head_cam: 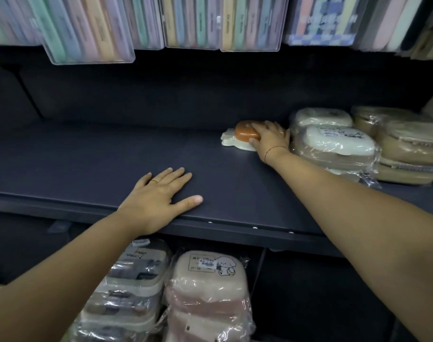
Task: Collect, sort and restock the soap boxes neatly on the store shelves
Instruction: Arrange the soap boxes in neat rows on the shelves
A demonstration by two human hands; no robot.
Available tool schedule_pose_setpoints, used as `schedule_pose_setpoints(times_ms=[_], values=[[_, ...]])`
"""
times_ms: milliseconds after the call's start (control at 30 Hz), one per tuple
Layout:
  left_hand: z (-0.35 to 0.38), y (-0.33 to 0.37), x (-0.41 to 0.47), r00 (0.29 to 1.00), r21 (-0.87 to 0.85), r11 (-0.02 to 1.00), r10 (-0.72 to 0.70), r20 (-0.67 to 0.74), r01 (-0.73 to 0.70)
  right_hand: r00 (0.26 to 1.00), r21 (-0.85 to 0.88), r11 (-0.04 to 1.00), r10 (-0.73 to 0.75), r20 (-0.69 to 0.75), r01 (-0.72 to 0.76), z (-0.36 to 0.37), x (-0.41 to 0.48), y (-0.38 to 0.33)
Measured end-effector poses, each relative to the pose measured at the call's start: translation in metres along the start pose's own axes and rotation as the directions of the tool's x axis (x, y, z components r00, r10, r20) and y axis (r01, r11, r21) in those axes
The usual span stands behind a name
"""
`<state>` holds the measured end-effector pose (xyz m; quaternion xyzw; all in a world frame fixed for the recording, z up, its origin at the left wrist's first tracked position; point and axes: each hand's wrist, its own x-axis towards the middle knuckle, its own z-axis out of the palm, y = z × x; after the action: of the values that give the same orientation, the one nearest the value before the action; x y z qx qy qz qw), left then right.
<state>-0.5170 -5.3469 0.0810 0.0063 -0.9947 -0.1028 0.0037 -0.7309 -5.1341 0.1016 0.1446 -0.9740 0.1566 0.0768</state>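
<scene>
We have our right hand (pixel 269 135) on the orange soap box (pixel 246 132), far back on the dark shelf (pixel 87 156); the fingers curl over its top and the thumb lies along its near side, so that grip is clamped on the box; a pale piece (pixel 231 141) sticks out from under the box on its left; the box's long side runs left to right, a bit tilted; the wrapped soap boxes (pixel 333 144) are stacked just to the right of the orange soap box, and our wrist is touching them or very near; we think the next move is a short slide to the right, so the box lines up with that stack, and the right hand is the one for it, being already on the box; our left hand (pixel 161 193) lies flat, fingers straight and spread, well to the left of the orange soap box and nearer to us, holding nothing; more wrapped boxes (pixel 205 280) sit far below the orange soap box.
</scene>
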Motion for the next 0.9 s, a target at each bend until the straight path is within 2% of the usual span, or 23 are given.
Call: schedule_pose_setpoints(times_ms=[300,433,567,667,733,800,867,900], values=[[0.001,0.001,-0.005,0.999,-0.017,1.000,0.004,-0.043,-0.005,0.996,-0.017,0.998,-0.061,-0.060,0.060,0.002,-0.013,-0.001],[0.001,0.004,-0.008,0.995,-0.024,1.000,0.000,-0.097,-0.002,0.973,0.270,0.938,-0.189,-0.130,0.218,-0.013,-0.087,-0.023],[0.007,0.012,-0.023,0.961,-0.056,0.998,-0.046,-0.271,0.032,0.952,0.538,0.785,-0.242,-0.189,0.307,-0.018,-0.212,-0.020],[0.015,0.037,-0.075,0.899,-0.187,0.977,0.014,-0.437,-0.106,0.928,0.635,0.695,-0.132,-0.349,0.337,-0.008,-0.306,0.002],[0.034,0.058,-0.128,0.835,-0.177,0.957,0.100,-0.541,-0.228,0.916,0.662,0.687,-0.013,-0.401,0.300,0.011,-0.356,0.017],[0.070,0.079,-0.184,0.850,-0.151,0.941,0.195,-0.490,-0.304,0.957,0.638,0.742,-0.017,-0.289,0.206,0.046,-0.393,0.032],[0.120,0.084,-0.221,0.885,-0.097,0.909,0.364,-0.289,-0.405,0.997,0.533,0.843,-0.073,-0.025,0.075,0.085,-0.414,0.047],[0.146,0.083,-0.233,0.885,-0.070,0.887,0.445,-0.138,-0.456,0.989,0.436,0.899,-0.092,0.114,0.033,0.105,-0.420,0.056]])
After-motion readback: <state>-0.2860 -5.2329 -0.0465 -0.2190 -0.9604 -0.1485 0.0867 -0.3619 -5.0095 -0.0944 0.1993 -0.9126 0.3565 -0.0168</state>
